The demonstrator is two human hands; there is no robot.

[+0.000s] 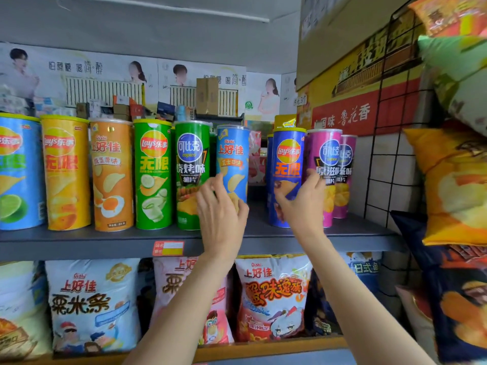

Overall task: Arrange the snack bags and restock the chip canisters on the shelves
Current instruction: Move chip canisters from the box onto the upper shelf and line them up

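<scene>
Toppling is my worry: with my left hand (pixel 222 206) gripping the light-blue canister (pixel 232 164) and my right hand (pixel 303 204) gripping the dark-blue canister (pixel 287 177) on the shelf (pixel 79 241), a nudge could domino the packed row.

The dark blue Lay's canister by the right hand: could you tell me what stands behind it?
Another dark blue canister shows as a sliver behind the front one; anything further back is covered.

Light-blue canister (pixel 233 159) upright mid-shelf; dark-blue canister (pixel 287 164) upright to its right, just beside, perhaps touching, a magenta canister (pixel 322 164).
</scene>
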